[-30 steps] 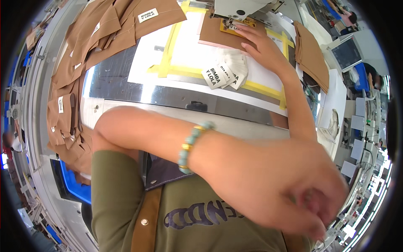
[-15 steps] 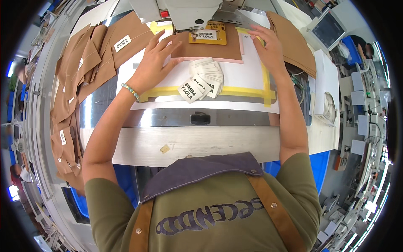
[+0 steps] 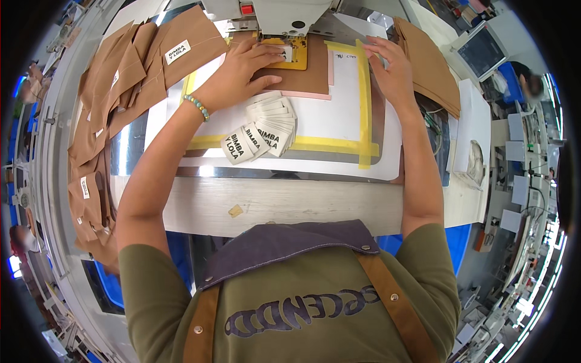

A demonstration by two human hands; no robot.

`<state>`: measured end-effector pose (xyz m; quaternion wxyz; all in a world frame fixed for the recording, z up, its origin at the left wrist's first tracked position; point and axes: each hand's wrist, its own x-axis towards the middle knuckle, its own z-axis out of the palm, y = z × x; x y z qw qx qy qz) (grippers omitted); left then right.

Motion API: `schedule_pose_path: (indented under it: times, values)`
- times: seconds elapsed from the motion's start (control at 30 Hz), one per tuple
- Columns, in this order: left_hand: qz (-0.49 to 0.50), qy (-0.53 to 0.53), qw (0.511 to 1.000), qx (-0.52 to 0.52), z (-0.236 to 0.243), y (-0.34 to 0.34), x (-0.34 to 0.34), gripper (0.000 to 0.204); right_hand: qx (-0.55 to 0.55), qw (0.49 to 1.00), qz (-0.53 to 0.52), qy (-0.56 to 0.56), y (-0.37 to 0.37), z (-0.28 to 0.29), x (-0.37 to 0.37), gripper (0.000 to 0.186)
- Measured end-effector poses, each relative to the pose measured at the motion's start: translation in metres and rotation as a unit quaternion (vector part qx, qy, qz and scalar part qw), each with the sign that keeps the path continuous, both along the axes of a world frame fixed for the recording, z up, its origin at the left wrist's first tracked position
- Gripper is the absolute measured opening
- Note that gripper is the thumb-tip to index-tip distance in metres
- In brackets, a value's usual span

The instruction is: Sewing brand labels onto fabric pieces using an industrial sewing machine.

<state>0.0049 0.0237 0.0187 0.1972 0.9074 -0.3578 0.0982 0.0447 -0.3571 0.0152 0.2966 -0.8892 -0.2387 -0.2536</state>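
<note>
Head view: left hand (image 3: 243, 71) close to the machine head (image 3: 281, 19)

At upper centre, the left hand spreads over the brown panel (image 3: 308, 81), fingertips by the label (image 3: 287, 54) in the yellow frame (image 3: 301, 58). A sideways drag could skew that label; a moving machine head could catch a finger. At upper right, the right hand (image 3: 392, 74) is loosely open, apparently empty; whether it touches the white sheet (image 3: 345, 121) I cannot tell. A wrist brush could scatter the fanned labels (image 3: 271, 115) just below the left hand.

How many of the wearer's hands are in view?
2: the left hand partly covers the yellow plate below the machine head; the right hand is by the rightmost yellow tape strip. Neither is hidden.
</note>
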Motion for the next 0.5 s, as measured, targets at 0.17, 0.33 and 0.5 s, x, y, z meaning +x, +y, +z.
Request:
schedule_pose_path:
  times: [0.17,0.33,0.5]
  values:
    - [0.006,0.003,1.000,0.001,-0.0006,-0.0004,0.0032,0.047,-0.003,1.000,0.003,0.003,0.0021,0.0023,-0.0022,0.022]
    - [-0.010,-0.008,1.000,0.001,0.0015,-0.0002,0.0022,0.045,-0.006,1.000,0.016,0.000,0.0038,0.0046,-0.0039,0.021]
    - [-0.006,0.010,1.000,0.009,0.0031,0.0014,0.0027,0.044,-0.001,1.000,0.012,0.003,0.0036,0.0043,-0.0039,0.021]
